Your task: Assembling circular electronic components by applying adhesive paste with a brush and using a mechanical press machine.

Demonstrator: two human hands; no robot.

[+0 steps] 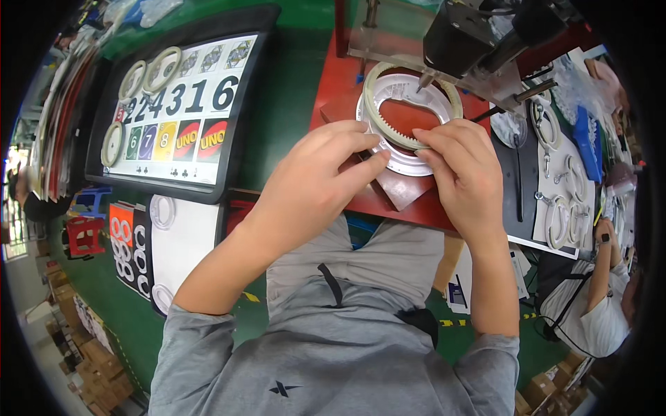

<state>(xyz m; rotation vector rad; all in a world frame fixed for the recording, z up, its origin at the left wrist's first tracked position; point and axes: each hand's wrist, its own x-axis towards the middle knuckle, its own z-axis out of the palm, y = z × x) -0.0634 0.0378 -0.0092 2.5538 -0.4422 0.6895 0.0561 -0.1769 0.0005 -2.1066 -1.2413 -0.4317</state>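
A cream toothed ring (454, 101) lies tilted over a white plastic ring housing (409, 166), which sits on a red work surface. My right hand (463, 156) pinches the near right edge of the toothed ring between thumb and fingers. On the left side, my left hand (333, 159) has its thumb and fingertips closed on the rim of the white housing. That thumb lies over the near left rim, close to the toothed ring. Part of the housing is hidden under the toothed ring and my fingers.
Above the rings hangs a machine head with a black motor block (458, 38) and a clear plate (388, 48). To the left is a black-framed board (208, 163) with numbers, cards and cream rings. More ring parts lie on a right-hand board (548, 177); another person's hand (607, 236) is beyond.
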